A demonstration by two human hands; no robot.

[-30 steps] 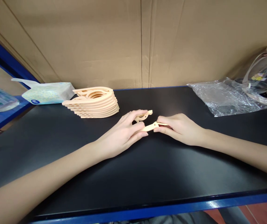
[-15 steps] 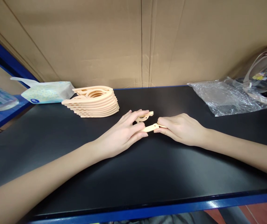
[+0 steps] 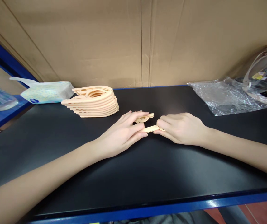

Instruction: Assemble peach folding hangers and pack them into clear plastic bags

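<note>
A peach plastic folding hanger (image 3: 151,128) is between my two hands above the black tabletop. My left hand (image 3: 121,134) is closed on its left part, thumb in front and fingers over the top. A curved piece with a round opening pokes out past those fingers. My right hand (image 3: 182,128) pinches the right end between thumb and bent fingers, covering most of that end. To the left, behind my left hand, a neat stack of several similar folded hangers (image 3: 96,104) lies on the table.
A tissue pack (image 3: 50,91) lies left of the stack, by a blue frame post. Clear plastic wrap (image 3: 219,96) lies at the back right, beside a transparent bag (image 3: 264,74). A clear plastic container (image 3: 1,101) stands at far left. Cardboard (image 3: 88,40) walls the back.
The hanger's right end has turned slightly within my right fingers, and the strip between the hands is tilted differently. My left hand has barely moved.
</note>
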